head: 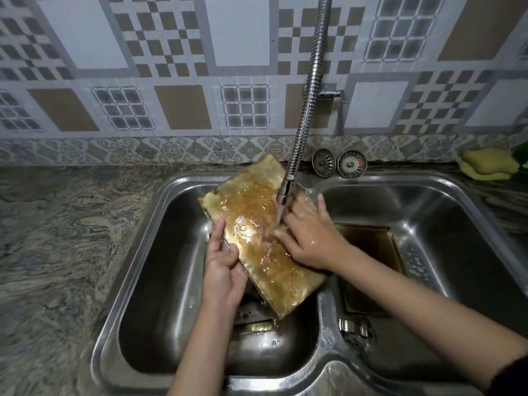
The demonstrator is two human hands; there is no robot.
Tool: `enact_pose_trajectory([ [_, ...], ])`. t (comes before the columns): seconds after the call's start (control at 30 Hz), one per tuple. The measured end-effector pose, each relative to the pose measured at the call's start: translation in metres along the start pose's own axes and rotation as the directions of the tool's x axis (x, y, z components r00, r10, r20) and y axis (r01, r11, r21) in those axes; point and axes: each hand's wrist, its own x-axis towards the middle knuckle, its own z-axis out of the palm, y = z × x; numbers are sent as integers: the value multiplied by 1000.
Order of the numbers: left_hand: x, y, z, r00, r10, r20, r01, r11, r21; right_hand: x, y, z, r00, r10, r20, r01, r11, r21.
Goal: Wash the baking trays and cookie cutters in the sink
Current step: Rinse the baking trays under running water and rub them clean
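Nearest us, cookie cutters (353, 327) wait in the right basin beside a second tray (371, 252). Our left hand (221, 264) grips the gold tray (257, 238) over the divider; our right hand (307, 238) lies spread, rinsing it under the faucet (285, 190). We judge it midway.

Patterned tile wall (243, 32) above marbled stone counter (57, 224).

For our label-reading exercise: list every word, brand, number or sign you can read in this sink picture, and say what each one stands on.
None can be read.
The gold baking tray under the faucet shows only water glare.
The wall tiles carry patterns, no letters.
The two sink strainers and the sponge bear no legible marks.
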Motion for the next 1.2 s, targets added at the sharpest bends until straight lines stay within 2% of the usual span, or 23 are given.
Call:
enact_pose_trajectory([
  [0.07,1,-7,2,1000,-13,15,13,1000,18,10,-5,1,997,78,-20,-77,997,9],
  [0.1,3,-9,3,1000,-15,13,14,999,28,12,-13,5,998,64,-26,-64,998,1],
  [0.23,11,8,3,997,48,52,-52,996,70,-9,-48,32,965,-237,-114,240,971,13],
  [0.3,11,22,-4,996,82,34,-86,988,128,-17,-40,37,952,-274,-136,283,958,51],
  [0.33,10,28,-8,995,94,22,-96,983,156,-16,-30,38,964,-233,-131,243,968,63],
  [0.4,8,36,-17,996,83,-12,-79,976,203,-10,-10,33,995,-61,-76,69,991,112],
  [0.47,2,36,-20,999,33,-29,-24,966,259,2,1,27,995,96,-18,-92,983,160],
  [0.5,-1,31,-19,1000,-1,-21,7,955,296,8,-1,25,992,129,-3,-127,979,160],
  [0.6,-6,16,-9,998,-70,-10,69,935,348,15,-33,28,997,49,60,-58,985,161],
  [0.73,2,32,-16,991,-19,-132,64,933,353,-15,-68,43,989,-129,78,104,958,269],
  [0.8,6,47,-30,983,6,-183,63,928,368,-32,-58,44,988,-132,84,103,953,284],
  [0.87,8,57,-42,976,24,-215,63,918,392,-41,-40,41,993,-39,115,0,946,323],
  [0.9,9,58,-46,973,29,-230,68,913,402,-44,-33,37,992,23,128,-72,919,388],
  [0.97,9,54,-48,964,19,-265,92,911,402,-45,-24,27,987,118,111,-161,785,598],
  [1.07,8,37,-42,951,-51,-306,165,918,361,-46,-21,14,969,222,109,-202,453,868],
  [1.2,7,20,-28,945,-168,-280,246,931,271,-51,-17,5,909,318,270,-290,15,957],
])
